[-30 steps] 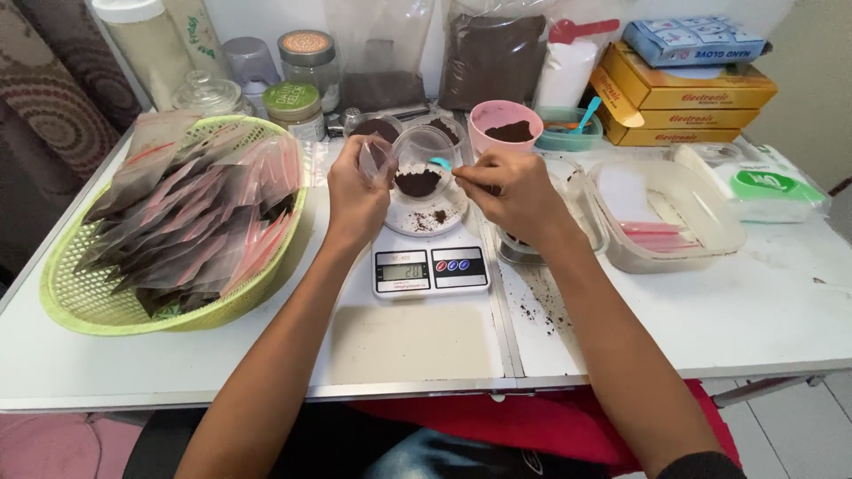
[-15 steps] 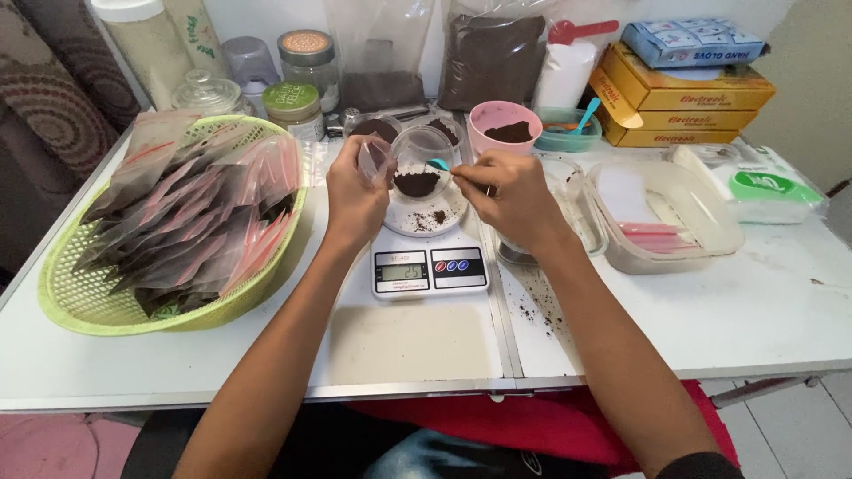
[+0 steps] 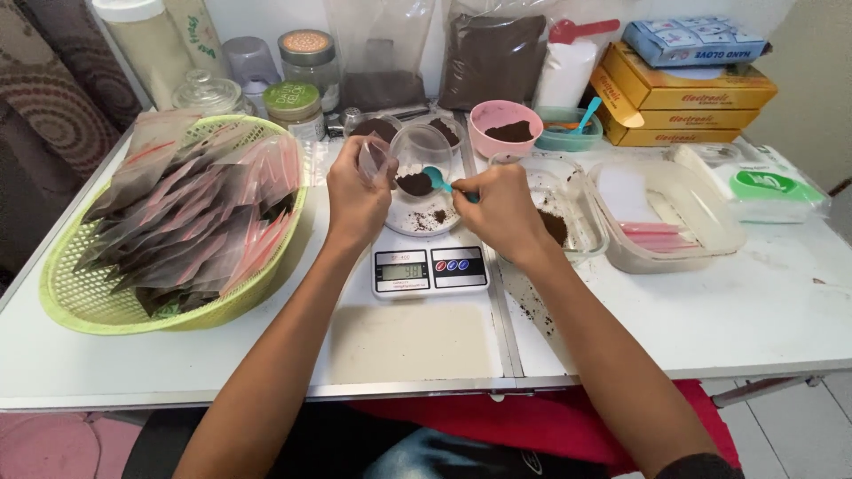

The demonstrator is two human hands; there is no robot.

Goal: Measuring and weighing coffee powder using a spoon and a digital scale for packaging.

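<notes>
Two hands worked dark powder over a small white digital kitchen scale (image 3: 429, 270).

The left hand (image 3: 355, 197) pinched a small clear plastic pouch (image 3: 374, 158) open beside a clear round plastic cup (image 3: 421, 161) of brown powder, above the scale's white dish (image 3: 426, 217). The right hand (image 3: 502, 210) had its fingers pressed around a small teal plastic spoon (image 3: 436, 180), bowl tipped into the cup. Yellow flat cartons (image 3: 682, 105) under a blue packet (image 3: 694, 43) stood stacked far right; a lime mesh basket (image 3: 80, 302) held glossy red-edged pouches, contents unclear.
</notes>
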